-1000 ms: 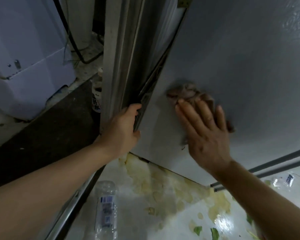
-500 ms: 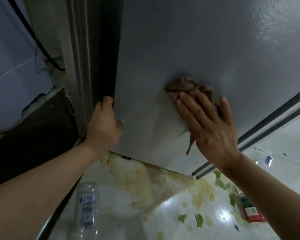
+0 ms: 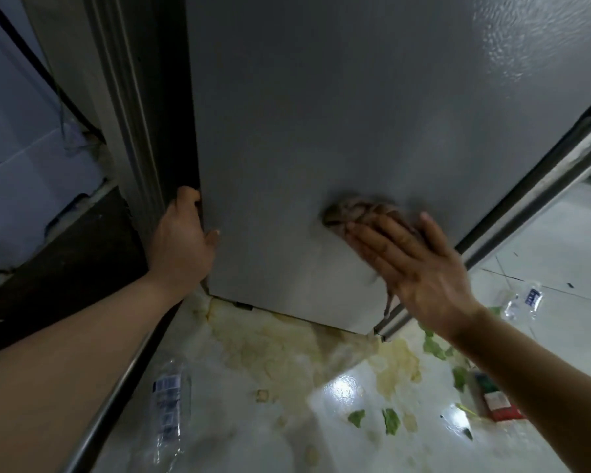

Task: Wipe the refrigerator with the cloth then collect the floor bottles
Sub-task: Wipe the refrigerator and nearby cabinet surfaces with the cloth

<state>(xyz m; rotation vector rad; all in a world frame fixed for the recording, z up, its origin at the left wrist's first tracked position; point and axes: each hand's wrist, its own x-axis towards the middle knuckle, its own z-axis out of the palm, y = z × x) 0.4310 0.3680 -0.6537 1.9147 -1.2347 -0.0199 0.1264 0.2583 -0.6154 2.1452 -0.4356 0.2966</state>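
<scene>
The grey refrigerator door (image 3: 338,107) fills the upper middle of the view. My right hand (image 3: 413,264) presses a crumpled brown cloth (image 3: 354,211) flat against the door's lower part, fingers spread over it. My left hand (image 3: 181,244) grips the door's left edge near the bottom. A clear plastic bottle (image 3: 168,407) with a blue-and-white label lies on the floor below my left forearm. A second clear bottle (image 3: 522,302) lies on the floor at the right, past my right wrist.
The glossy white floor (image 3: 321,431) carries a yellowish spill (image 3: 287,346) under the door, green leaf scraps (image 3: 389,419) and a red-and-green packet (image 3: 495,401). A dark mat (image 3: 65,264) and a pale blue appliance (image 3: 31,172) stand at the left.
My right hand has slid the cloth rightward and lower along the door. The left hand keeps its grip on the door edge. The view has swung, bringing the right floor bottle more into view.
</scene>
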